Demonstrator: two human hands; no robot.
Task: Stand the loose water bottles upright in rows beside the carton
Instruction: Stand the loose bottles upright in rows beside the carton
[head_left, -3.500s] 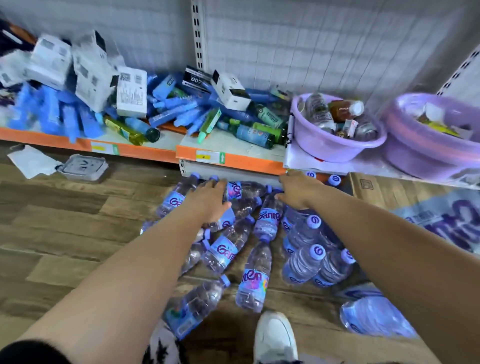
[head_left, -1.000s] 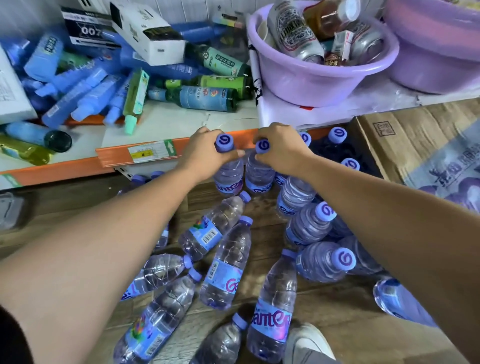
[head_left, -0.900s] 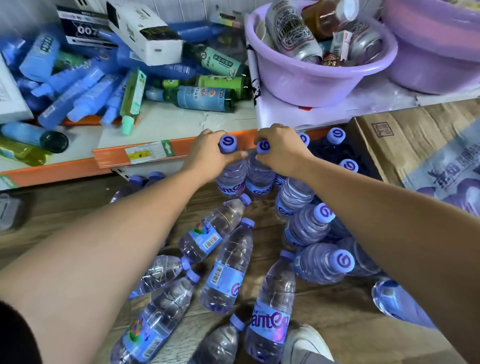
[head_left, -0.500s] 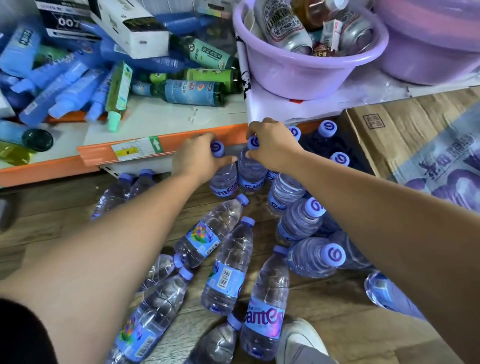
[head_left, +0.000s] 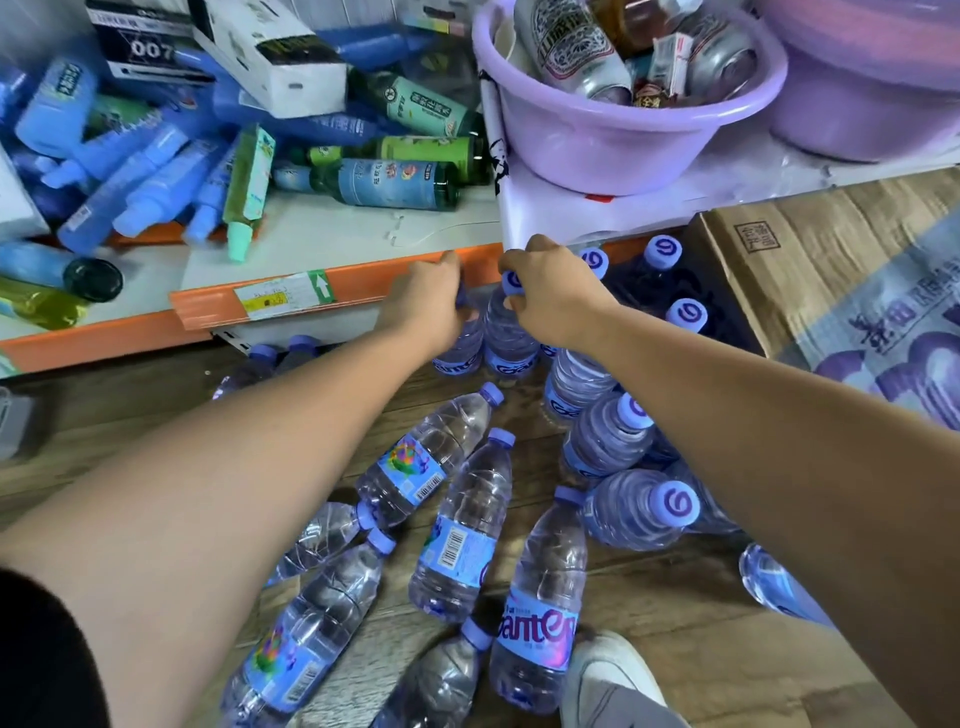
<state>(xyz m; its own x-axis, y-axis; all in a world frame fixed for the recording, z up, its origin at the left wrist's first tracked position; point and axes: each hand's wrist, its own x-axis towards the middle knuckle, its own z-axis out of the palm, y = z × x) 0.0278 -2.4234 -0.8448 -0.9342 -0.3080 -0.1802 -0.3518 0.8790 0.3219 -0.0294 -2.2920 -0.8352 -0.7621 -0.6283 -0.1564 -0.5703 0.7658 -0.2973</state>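
Observation:
My left hand (head_left: 428, 301) grips the neck of an upright water bottle (head_left: 462, 348) at the back, under the shelf edge; its cap is hidden by my fingers. Right beside it, my right hand (head_left: 550, 291) holds the purple cap of a second upright bottle (head_left: 506, 343). Several more upright bottles (head_left: 602, 441) form rows running toward me next to the brown carton (head_left: 810, 265). Several loose bottles (head_left: 467, 525) lie flat on the wooden floor between my arms.
An orange-edged low shelf (head_left: 332, 291) carries a pile of blue tubes, boxes and green bottles. A lilac basin (head_left: 623, 124) with cans sits above the carton, a second basin (head_left: 872, 104) to its right. My shoe (head_left: 608, 680) is at the bottom.
Both hands have carried a bottle each from the floor pile up to the back of the rows and stood them upright. My left hand has slid over its bottle's cap.

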